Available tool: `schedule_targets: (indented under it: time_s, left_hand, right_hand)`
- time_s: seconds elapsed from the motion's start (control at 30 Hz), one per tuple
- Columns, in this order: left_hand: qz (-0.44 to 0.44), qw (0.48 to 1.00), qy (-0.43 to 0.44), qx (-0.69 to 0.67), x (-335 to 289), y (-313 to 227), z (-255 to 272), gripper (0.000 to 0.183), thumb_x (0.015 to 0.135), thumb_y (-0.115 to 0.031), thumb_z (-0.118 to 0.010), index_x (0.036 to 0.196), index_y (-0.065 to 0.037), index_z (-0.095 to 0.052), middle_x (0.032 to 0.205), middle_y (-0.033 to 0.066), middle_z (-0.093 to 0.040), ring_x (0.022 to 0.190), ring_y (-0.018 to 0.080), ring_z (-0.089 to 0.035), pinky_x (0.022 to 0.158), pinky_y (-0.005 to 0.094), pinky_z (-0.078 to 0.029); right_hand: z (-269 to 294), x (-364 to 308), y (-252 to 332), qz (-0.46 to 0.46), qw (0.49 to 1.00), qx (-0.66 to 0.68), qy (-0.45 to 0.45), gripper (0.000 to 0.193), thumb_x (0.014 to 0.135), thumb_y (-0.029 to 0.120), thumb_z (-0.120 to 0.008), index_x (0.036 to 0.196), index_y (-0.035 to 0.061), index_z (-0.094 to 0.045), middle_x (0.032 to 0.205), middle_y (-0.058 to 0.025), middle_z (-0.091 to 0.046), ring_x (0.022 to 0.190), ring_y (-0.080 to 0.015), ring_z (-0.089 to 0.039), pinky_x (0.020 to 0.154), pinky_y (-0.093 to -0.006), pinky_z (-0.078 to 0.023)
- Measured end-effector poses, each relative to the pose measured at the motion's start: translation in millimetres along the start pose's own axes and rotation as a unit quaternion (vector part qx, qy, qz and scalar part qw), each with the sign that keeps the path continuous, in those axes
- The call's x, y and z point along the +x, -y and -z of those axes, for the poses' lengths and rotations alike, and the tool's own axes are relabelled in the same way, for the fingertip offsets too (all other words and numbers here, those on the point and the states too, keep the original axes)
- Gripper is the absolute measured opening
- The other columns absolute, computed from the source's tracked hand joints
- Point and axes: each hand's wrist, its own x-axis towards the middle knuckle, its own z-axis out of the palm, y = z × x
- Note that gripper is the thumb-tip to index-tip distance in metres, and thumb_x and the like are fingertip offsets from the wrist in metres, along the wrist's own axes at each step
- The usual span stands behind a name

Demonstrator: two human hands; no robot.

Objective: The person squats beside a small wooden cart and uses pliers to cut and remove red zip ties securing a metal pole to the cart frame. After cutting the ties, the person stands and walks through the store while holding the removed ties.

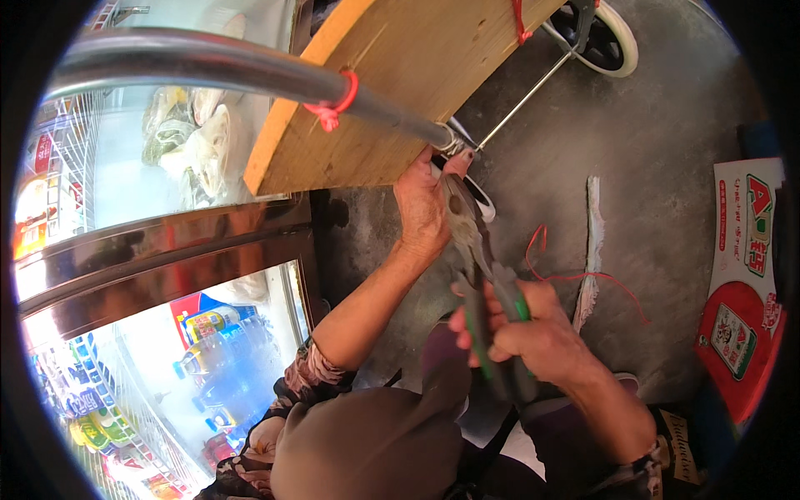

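Note:
My right hand [537, 333] is wrapped round the handles of a pair of pliers [473, 237] with green-and-black grips. The jaws point up toward my left thumb. My left hand [421, 204] closes round the lower end of a metal tube [387, 114], just under silvery wire [452, 140] wound on it. Some left fingers are hidden by the wooden board [358, 125]. A knotted red cord [337, 102] ties the tube at the board's edge. Whether the jaws grip any wire is not visible.
A glass-front fridge [167, 279] with bottles and bags stands at the left. Beyond the board is a white-rimmed wheel [612, 42] on a thin axle. A pale strip [593, 242] and loose red string [575, 276] lie on the floor. A red-and-white carton [742, 283] stands right.

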Motion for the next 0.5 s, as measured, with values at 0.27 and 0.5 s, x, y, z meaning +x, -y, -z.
schedule_targets:
  time_s: [0.27,0.5]
  left_hand:
    - [-0.002,0.995,0.009,0.095,1,-6,1,0.023,0.081,-0.015,-0.063,0.098,0.000,-0.061,0.087,0.0129,-0.062,0.084,0.0232,-0.057,0.079,0.0314,-0.043]
    - [-0.009,0.993,0.000,0.115,0,-8,-2,0.024,0.082,-0.017,-0.061,0.100,-0.001,-0.061,0.093,0.0175,-0.063,0.093,0.0307,-0.059,0.084,0.0350,-0.043]
  right_hand:
    - [16,5,0,0.042,0.982,-0.150,-0.103,0.031,0.064,-0.001,-0.048,0.092,-0.0092,-0.057,0.075,-0.0107,-0.062,0.068,-0.0153,-0.060,0.061,-0.0278,-0.049]
    - [14,9,9,0.052,0.986,-0.134,-0.083,0.032,0.063,0.001,-0.050,0.092,-0.0095,-0.057,0.075,-0.0128,-0.062,0.067,-0.0163,-0.060,0.061,-0.0286,-0.049]
